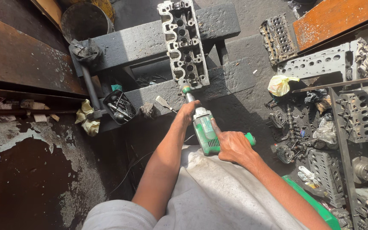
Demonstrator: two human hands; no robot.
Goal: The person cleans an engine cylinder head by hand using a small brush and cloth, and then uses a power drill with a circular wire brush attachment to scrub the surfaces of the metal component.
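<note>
As both hands (209, 127) grip grinder (204, 130), tip at cyl. head (183, 42)

green-and-grey handheld power grinder (205, 130) | gripped at nose and rear, pointing away, tip at head's near end | grey cast-metal cylinder head (183, 42) | lying lengthwise across two dark beams, ports up
</note>
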